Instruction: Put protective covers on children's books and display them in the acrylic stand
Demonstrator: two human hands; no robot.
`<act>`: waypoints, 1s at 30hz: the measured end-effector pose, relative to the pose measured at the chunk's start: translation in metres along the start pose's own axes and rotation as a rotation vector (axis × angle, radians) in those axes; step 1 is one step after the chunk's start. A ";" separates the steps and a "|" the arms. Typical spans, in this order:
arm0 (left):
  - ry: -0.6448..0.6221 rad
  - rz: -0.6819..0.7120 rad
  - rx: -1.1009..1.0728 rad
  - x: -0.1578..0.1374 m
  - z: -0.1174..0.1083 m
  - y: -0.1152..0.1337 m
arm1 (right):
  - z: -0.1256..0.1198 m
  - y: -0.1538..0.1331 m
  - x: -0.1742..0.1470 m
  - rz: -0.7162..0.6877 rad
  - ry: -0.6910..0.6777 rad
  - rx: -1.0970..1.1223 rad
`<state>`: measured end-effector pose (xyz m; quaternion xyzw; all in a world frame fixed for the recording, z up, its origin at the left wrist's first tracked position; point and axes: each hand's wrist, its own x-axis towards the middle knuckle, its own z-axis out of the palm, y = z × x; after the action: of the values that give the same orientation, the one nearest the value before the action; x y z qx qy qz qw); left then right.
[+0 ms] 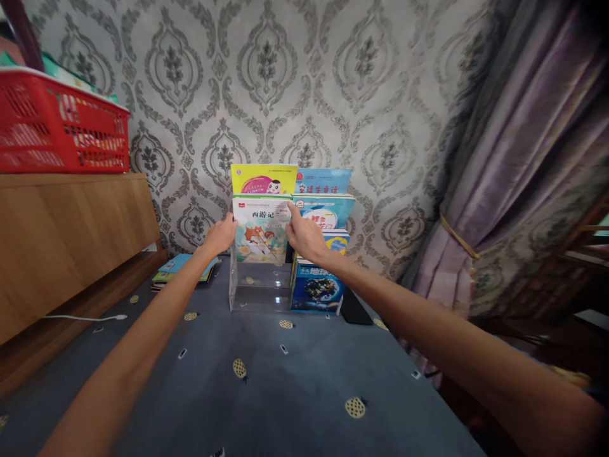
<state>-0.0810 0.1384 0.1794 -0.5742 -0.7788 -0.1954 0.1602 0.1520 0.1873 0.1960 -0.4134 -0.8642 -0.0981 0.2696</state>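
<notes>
A clear stepped book rack [261,293] stands on the bed with picture books in its tiers. A white-topped book with an illustrated cover [261,240] stands upright in the left column, in front of a yellow book [245,172]. My left hand [221,233] is closed at the left edge of the illustrated book. At its right edge is my right hand [305,236], index finger up against the upper corner and other fingers curled. In the right column stand light-blue books [342,204] and a dark-blue book with an earth picture [318,291], partly hidden by my right hand.
Several thin books [174,266] lie stacked at the left by the wooden headboard [76,235]. A red basket [95,130] sits on top of that. A black flat object [356,310] lies right of the rack. A white cable [90,317] and a purple curtain [480,222] are at the sides.
</notes>
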 end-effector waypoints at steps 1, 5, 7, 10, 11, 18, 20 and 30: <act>0.000 -0.003 0.000 0.000 0.001 0.000 | 0.003 -0.003 -0.007 -0.019 -0.017 0.010; 0.003 -0.022 -0.002 0.001 0.005 0.001 | 0.025 -0.012 -0.047 -0.135 -0.116 0.080; 0.006 -0.035 -0.004 0.000 0.008 0.002 | 0.042 -0.014 -0.068 -0.177 -0.165 0.141; 0.017 -0.063 -0.008 -0.003 0.013 0.003 | 0.071 -0.010 -0.098 -0.198 -0.199 0.283; 0.046 -0.085 -0.024 -0.004 0.015 0.004 | 0.080 -0.009 -0.107 -0.195 -0.211 0.333; 0.565 -0.052 -0.338 -0.008 0.028 0.007 | 0.131 -0.006 -0.178 -0.124 -0.322 0.670; 0.612 0.023 -0.380 -0.021 0.038 0.009 | 0.143 -0.010 -0.197 -0.092 -0.341 0.786; 0.134 0.134 -0.067 -0.153 0.128 -0.027 | 0.174 -0.012 -0.230 0.086 -0.365 1.126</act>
<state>-0.0662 0.0663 -0.0077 -0.6157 -0.7191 -0.2481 0.2056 0.1945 0.0956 -0.0744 -0.2517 -0.7979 0.4593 0.2983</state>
